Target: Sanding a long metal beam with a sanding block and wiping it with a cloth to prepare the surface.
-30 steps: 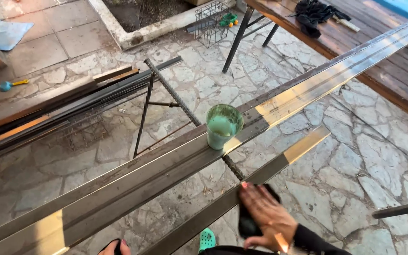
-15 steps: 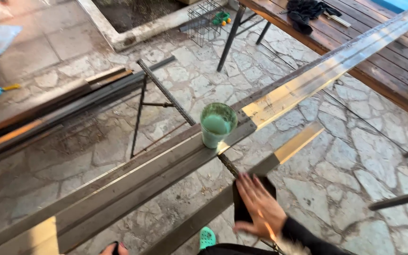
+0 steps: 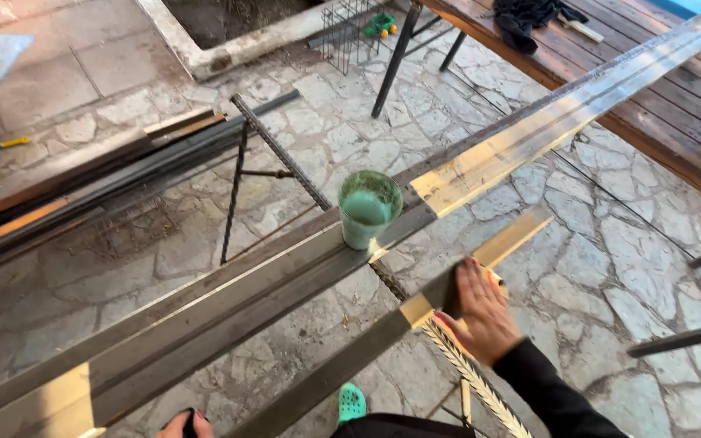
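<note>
My right hand (image 3: 484, 312) lies flat on a dark cloth (image 3: 446, 294) and presses it onto a narrow metal bar (image 3: 342, 365) that runs diagonally from lower left to upper right. Just beyond the bar lie wide steel profiles (image 3: 229, 300), and a green plastic cup (image 3: 369, 209) with green paint stands upright on them, apart from the hand. Of my left hand (image 3: 178, 423) only the fingertips show, at the bottom edge below the wide profiles. They are curled around a small dark object.
The profiles rest on ribbed rebar trestles (image 3: 281, 154) over stone paving. More long metal stock (image 3: 83, 174) lies at the left. A wooden deck (image 3: 659, 97) with a black cloth (image 3: 529, 16) is at the upper right. A green shoe (image 3: 351, 401) shows below the bar.
My right hand has slid with the dark cloth up along the narrow bar, away from me. The cup stays in place on the profiles.
</note>
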